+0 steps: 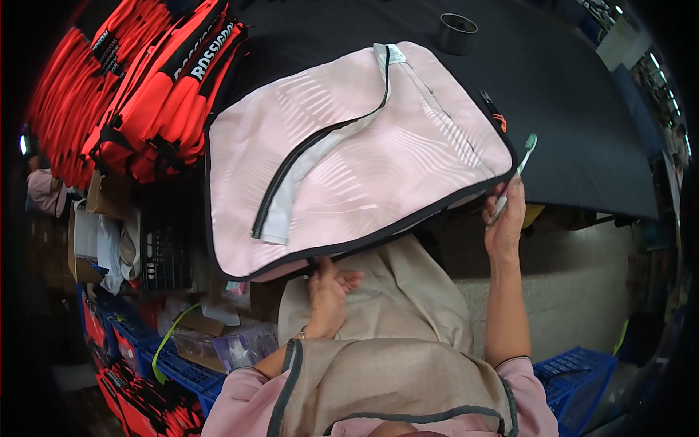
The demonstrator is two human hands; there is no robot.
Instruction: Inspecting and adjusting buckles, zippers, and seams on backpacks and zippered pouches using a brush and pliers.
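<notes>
A pale pink fabric bag [342, 175] with a wavy white pattern and black piped edges lies flat before me, its near edge hanging over the table's front. Loose across its top runs a black zipper strip [318, 138] backed with light grey cloth. My left hand [328, 297] is closed at the bag's near edge, fingertips partly hidden by the piping. Beside the bag's right corner, my right hand [506, 215] is closed around the handle of a white toothbrush [526, 154], its greenish bristle head pointing up and away from me.
Stacks of red and black bags [171, 95] stand at the left. On the dark table [582, 138] are a dark round cup [458, 34] and a small tool with orange on it [499, 122]. Blue crates [579, 375] sit low on both sides; a cardboard box [109, 200] stands left.
</notes>
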